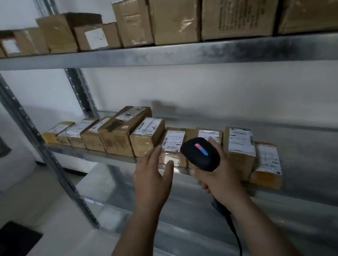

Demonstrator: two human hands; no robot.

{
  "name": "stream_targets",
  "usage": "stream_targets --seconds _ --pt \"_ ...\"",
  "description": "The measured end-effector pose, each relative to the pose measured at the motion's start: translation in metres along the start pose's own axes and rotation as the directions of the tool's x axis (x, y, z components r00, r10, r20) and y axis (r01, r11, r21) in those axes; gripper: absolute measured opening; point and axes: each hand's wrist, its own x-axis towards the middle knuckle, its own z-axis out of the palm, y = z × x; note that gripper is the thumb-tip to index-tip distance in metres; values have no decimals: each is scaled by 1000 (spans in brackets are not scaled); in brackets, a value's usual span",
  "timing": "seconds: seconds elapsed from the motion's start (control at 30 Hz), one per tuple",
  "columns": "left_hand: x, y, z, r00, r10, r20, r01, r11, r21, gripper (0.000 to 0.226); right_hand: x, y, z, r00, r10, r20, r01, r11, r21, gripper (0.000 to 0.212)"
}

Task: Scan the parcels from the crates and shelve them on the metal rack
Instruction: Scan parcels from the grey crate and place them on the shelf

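Stands at the metal rack (156, 56), both arms stretched toward its middle shelf (313, 164). Grips a black handheld scanner (201, 153) in the right hand (217, 179), fingers wrapped round the handle and a red-and-blue light strip glowing on the scanner's head. Trails a black cable (236, 239) from the handle's base down past the right forearm. Keeps the left hand (151, 175) flat and empty, fingers straight, thumb spread, just beside the scanner and apart from the right hand. Reaches with that open palm toward a small labelled parcel (174, 146) at the shelf's front edge; cannot tell whether the fingertips touch it.

Faces a line of brown cardboard parcels (120, 133) running along the middle shelf from the left upright (28, 130) to a last taped parcel (267, 165) at the right, white shipping labels turned upward, boxes packed side by side and touching. Looks up at larger cartons (175, 16) crowded edge to edge on the top shelf, some with white labels facing outward. Takes in pale floor (36, 204) and a dark mat (9, 244) at lower left.
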Motion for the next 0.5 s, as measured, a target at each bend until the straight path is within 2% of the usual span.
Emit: stream_targets --seconds 0.5 --pt "6 -199 -195 975 -187 -121 196 979 60 53 -13 -30 275 976 -55 209 63 998 -30 92"
